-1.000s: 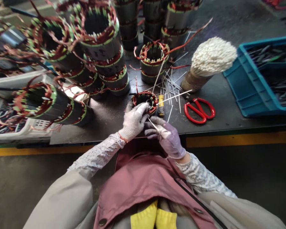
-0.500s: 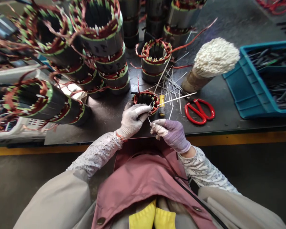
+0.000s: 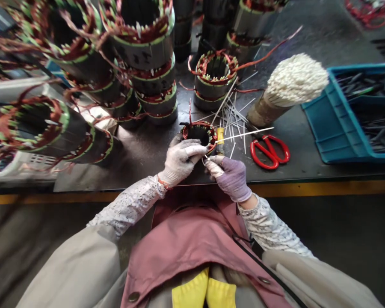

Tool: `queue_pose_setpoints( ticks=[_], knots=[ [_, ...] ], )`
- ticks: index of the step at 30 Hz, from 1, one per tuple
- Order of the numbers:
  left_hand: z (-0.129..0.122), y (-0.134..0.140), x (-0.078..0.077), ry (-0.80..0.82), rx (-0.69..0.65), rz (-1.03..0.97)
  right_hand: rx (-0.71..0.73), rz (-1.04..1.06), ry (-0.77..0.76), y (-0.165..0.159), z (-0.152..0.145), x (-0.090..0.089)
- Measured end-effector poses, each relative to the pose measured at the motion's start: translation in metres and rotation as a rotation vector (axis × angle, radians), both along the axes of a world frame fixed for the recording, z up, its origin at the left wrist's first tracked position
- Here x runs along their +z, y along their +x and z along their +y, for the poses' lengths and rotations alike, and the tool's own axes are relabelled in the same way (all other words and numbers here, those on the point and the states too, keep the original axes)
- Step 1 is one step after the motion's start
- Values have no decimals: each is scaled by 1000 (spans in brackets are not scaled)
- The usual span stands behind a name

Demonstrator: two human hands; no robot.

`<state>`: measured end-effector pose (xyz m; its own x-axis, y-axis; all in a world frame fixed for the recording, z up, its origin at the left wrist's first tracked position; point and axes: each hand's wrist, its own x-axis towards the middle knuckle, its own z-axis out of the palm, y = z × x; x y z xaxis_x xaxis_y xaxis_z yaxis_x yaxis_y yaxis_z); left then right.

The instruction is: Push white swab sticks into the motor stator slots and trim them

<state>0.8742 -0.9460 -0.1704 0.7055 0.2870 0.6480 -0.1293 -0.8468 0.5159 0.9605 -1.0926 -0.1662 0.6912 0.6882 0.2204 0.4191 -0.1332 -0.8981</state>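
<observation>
A small motor stator (image 3: 199,128) with copper windings stands near the bench's front edge. My left hand (image 3: 182,159), in a whitish glove, is closed on its near-left rim, hiding part of the ring. Close beside it, my right hand (image 3: 227,174), in a purple glove with white-wrapped fingertips, pinches a thin white strand (image 3: 205,158) at the stator's near side. The far end of that strand is hidden between the hands. A long white stick (image 3: 248,134) juts right from the stator's right rim. Touching or just beside the stator is a yellow cylinder (image 3: 220,136).
Loose white sticks (image 3: 234,115) lie behind the stator. Red-handled scissors (image 3: 270,152), a bundle of white-tipped sticks (image 3: 295,81) and a blue bin (image 3: 343,128) of dark pieces are right. Stacked stators (image 3: 154,81) rise left; another stator pair (image 3: 211,87) stands behind.
My right hand has come slightly closer to the stator and my left hand, so less of the white strand shows. The whole view has shifted a little.
</observation>
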Motion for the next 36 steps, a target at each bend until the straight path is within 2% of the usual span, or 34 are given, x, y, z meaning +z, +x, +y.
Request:
queue_pose_setpoints(
  ticks=[7,12,17,22,25,30,34,36],
  knots=[
    [2,0,-1,12,-14,-23,31,-123,-46,5,7,-3],
    [2,0,-1,14,3,58,4,-67,-10,1,2,-5],
    [2,-1,-1,18,-2,16,6,-139,-38,3,7,-3],
    [1,-1,1,7,12,90,2,54,-60,-2,1,3],
    [1,-1,0,1,18,85,7,54,-67,-2,2,3],
    [3,0,-1,8,-9,96,31,-157,-131,6,7,-5],
    [5,1,1,22,-17,146,-26,-530,-205,13,9,-5],
    [5,2,2,26,-24,134,3,-690,-249,16,11,1]
  ],
)
